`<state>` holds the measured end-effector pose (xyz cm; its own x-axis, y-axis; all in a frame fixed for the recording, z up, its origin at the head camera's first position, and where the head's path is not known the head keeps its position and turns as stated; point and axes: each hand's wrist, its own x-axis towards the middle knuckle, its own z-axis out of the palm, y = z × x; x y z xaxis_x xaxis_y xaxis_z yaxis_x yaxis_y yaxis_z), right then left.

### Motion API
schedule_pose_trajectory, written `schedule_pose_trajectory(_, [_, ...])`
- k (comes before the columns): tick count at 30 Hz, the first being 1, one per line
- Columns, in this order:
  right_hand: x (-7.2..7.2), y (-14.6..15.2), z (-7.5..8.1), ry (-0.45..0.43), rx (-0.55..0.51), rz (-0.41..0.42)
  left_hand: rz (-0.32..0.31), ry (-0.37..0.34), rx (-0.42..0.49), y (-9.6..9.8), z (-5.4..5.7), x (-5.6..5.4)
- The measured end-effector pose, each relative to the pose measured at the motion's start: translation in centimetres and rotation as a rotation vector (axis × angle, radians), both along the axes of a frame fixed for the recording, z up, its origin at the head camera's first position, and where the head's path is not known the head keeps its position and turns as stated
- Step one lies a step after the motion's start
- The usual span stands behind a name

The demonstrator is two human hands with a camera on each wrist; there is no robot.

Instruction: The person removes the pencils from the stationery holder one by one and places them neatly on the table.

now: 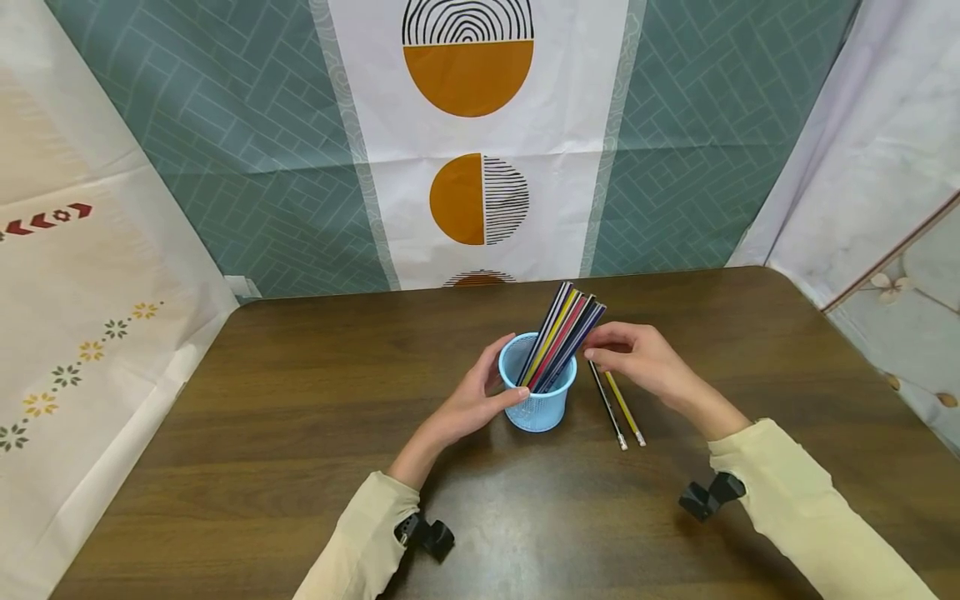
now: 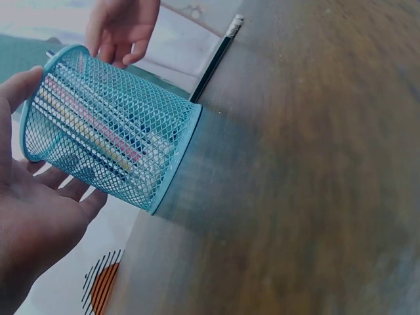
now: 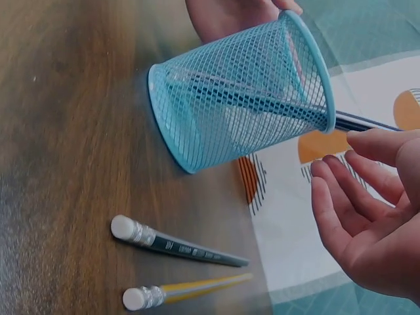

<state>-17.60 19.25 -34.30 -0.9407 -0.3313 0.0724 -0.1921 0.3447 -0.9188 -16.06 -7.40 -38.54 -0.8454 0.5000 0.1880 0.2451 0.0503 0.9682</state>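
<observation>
A light blue mesh pencil cup [image 1: 536,412] stands upright on the table, holding a bundle of pencils [image 1: 558,342] that leans right. My left hand [image 1: 480,392] grips the cup from the left, thumb at the near rim and fingers behind; the left wrist view shows them around the mesh [image 2: 111,125]. Beside the cup's right rim is my right hand [image 1: 637,358], fingers loosely bent, with no pencil visible between them. Whether its fingertips touch the bundle, I cannot tell. Below it lie a black pencil [image 3: 190,249] and a yellow pencil [image 3: 203,287], both with white erasers.
The brown wooden table [image 1: 315,433] extends around the cup. Behind its far edge hangs a green and white patterned cloth [image 1: 480,125], with pale cloths on the left and right. Each sleeve carries a black wrist device [image 1: 423,536].
</observation>
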Motion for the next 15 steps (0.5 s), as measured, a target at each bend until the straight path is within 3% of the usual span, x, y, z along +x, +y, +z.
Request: schedule_pose_trajectory(15, [0.07, -0.43, 0.25, -0.031, -0.090, 0.009, -0.018, 0.005, 0.014, -0.09, -0.05, 0.00])
